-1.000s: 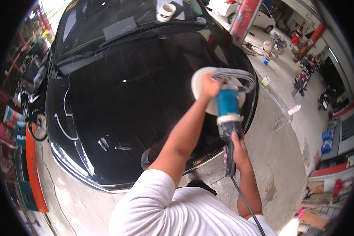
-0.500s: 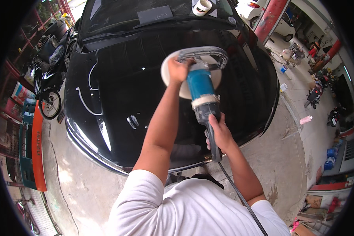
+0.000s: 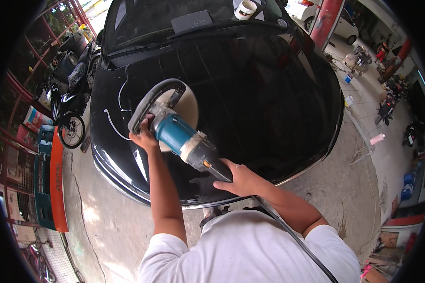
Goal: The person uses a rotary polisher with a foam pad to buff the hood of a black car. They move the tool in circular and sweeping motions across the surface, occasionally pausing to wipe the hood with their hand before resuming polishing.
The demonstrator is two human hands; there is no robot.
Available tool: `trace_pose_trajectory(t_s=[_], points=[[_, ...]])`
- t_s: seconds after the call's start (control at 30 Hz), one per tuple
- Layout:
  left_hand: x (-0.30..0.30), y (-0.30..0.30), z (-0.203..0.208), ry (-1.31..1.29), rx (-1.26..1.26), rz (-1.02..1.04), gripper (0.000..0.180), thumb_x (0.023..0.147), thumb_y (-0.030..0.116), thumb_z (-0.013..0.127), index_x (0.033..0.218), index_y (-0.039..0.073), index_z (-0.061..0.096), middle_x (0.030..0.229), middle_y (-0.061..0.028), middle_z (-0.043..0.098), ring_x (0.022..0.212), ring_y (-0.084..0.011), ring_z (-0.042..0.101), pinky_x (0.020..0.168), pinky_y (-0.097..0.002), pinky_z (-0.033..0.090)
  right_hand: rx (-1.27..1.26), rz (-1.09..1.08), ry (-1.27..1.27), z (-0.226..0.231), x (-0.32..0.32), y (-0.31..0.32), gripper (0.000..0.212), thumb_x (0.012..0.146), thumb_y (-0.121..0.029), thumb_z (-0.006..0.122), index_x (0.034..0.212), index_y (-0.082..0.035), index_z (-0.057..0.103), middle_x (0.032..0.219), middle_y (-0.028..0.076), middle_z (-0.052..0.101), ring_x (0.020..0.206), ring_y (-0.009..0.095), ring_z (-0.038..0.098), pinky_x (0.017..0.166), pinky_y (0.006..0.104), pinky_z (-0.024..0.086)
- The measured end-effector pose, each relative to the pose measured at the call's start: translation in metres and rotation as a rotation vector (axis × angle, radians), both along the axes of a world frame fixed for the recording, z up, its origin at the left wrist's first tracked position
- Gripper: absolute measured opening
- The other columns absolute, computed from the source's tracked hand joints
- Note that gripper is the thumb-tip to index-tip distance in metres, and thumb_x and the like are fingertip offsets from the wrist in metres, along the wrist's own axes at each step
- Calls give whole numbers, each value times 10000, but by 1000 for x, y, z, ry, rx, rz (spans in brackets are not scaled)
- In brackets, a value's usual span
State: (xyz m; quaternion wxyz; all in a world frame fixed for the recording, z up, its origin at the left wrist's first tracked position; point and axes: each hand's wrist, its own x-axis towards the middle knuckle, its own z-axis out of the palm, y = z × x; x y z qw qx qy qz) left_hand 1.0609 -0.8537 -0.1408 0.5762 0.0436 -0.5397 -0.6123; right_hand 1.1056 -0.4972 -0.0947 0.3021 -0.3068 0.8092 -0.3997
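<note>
Polisher [image 3: 174,133], teal body w/ dark rear grip [image 3: 220,170], lies straight out in front of operator, over near-left part of black hood [image 3: 269,108]. Long axis runs diag.: grip end low & rt., close to operator; round pale pad [image 3: 190,106] up & left, farther off.

L. hand [image 3: 145,137] closed around lower end of loop handle [image 3: 141,106] at head of tool. R. hand [image 3: 241,180] clamped on rear grip. Hands well apart, tool body between them.

L. hand is the nearer one to pad, also to white streak [image 3: 110,122] on paint, which sits just left of loop handle. R. hand nearer hood's front edge.

Pad contact: can't tell from here whether face touches paint or hangs just above. Spin: can't tell either.

Cord [image 3: 297,231] runs from grip end, passes inside R. forearm, then down across white shirt [image 3: 250,245]. White tub [image 3: 245,9] at windshield, rt. side, well apart from tool.
</note>
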Motion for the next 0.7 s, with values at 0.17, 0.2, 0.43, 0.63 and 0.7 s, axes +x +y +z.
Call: trace_pose_trajectory(t_s=[0.17,0.2,0.43,0.63,0.7], points=[[21,99,-9,60,9,-28,237,863,7,594,985,-125,749,877,-173,774,824,-252,746,853,-367,591,177,-22,-61,18,6,80,790,866,-300,787,1528,-13,467,1115,273,748,1054,422,741,966,441,569],[14,117,-7,69,28,-58,248,865,21,602,995,-130,749,878,-179,777,824,-253,750,855,-368,595,179,-66,-57,17,4,94,780,859,-290,782,1526,-29,475,1096,276,749,1043,433,740,959,449,573],[-119,244,17,-152,-43,-399,166,939,46,659,994,-83,750,909,-113,792,851,-187,736,850,-316,565,24,-441,62,-9,-15,193,684,815,-252,778,1418,-5,572,1065,258,752,1035,391,745,921,442,569],[-195,356,28,-283,-211,-635,115,922,20,683,944,-21,788,895,-89,800,814,-151,725,784,-312,570,46,-789,-235,-5,-9,236,331,837,-121,716,1117,8,597,754,123,657,631,227,678,626,385,562],[-201,381,21,-290,-189,-680,97,885,13,702,916,-13,791,860,-92,796,772,-152,722,766,-321,569,-33,-852,-304,-11,3,238,254,849,-83,698,1057,6,582,691,94,628,532,182,640,520,353,531]])
